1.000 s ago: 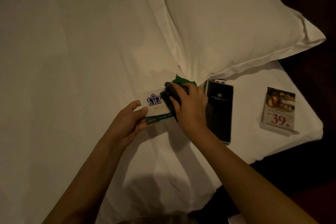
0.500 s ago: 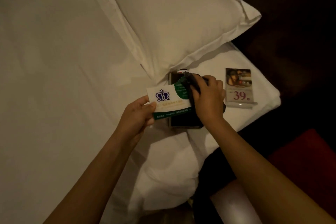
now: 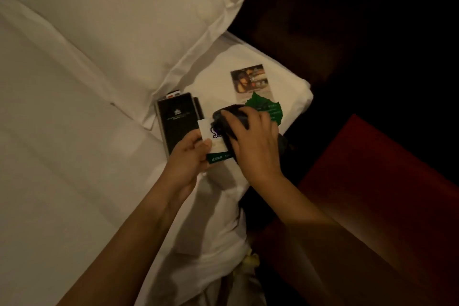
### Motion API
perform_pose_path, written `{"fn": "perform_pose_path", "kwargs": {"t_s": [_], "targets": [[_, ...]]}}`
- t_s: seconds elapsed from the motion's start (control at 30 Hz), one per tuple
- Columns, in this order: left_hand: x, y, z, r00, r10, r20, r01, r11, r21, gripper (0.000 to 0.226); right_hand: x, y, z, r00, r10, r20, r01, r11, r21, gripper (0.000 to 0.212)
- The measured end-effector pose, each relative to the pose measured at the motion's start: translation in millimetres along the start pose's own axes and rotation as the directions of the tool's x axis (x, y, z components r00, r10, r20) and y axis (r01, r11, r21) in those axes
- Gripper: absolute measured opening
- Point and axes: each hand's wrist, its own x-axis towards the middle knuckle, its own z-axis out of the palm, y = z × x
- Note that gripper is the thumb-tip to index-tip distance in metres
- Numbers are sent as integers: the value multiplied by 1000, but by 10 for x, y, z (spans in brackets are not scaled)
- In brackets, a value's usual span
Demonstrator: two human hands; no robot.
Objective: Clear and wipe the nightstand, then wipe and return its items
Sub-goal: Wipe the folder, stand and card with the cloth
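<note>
Wiping underway: card [image 3: 206,129] is pinched at its near-left corner by the left hand [image 3: 188,156]. Cloth [image 3: 236,110] is gripped in the curled right hand [image 3: 253,146] and pressed on the card face, over the bed [image 3: 62,156] edge. Just beyond, a leaf tag [image 3: 269,109] is seen past the right fingers; held or lying, cannot be told. Folder [image 3: 176,119], with a remote [image 3: 171,94] under it, and photo stand [image 3: 249,81] are laid on the bed by the pillow [image 3: 124,20]. Judged: clearing done, item wiping partway, nothing returned. Nightstand is not made out.

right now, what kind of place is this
Probably a hotel bedroom: a bed with white sheets, a plump white pillow, and a black logo-stamped folder and printed promotional photo card lying on it.
</note>
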Motion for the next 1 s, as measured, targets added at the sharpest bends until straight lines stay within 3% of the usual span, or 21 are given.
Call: {"fn": "perform_pose_path", "kwargs": {"t_s": [0.1, 0.2, 0.33, 0.57, 0.7, 0.83, 1.0], "targets": [[63, -16, 367, 996, 3, 92, -11, 996, 86, 24, -83, 569, -96, 979, 195, -52, -196, 981, -6, 44], [87, -76, 729, 981, -27, 193, -5, 987, 163, 22, -319, 1152, -168, 903, 416, -106, -418, 909, 8, 43], [153, -199, 1305, 950, -54, 307, -26, 968, 251, 23, -772, 1717, -343, 816, 551, -175, -558, 830, 15, 41], [525, -522, 2482, 902, -50, 429, -182, 857, 483, 29, -1464, 2483, -628, 712, 678, -182, -689, 725, 2, 40], [739, -750, 2980, 863, -61, 502, -252, 809, 532, 28, -1738, 2807, -709, 625, 734, -266, -743, 664, 85, 37], [917, -966, 3271, 877, -56, 476, -233, 818, 526, 27, -2026, 3079, -712, 512, 815, -271, -809, 564, 167, 37], [1066, -1054, 3572, 914, 1, 406, -201, 870, 451, 32, -2443, 3051, -411, 529, 843, -101, -838, 537, 96, 38]]}}
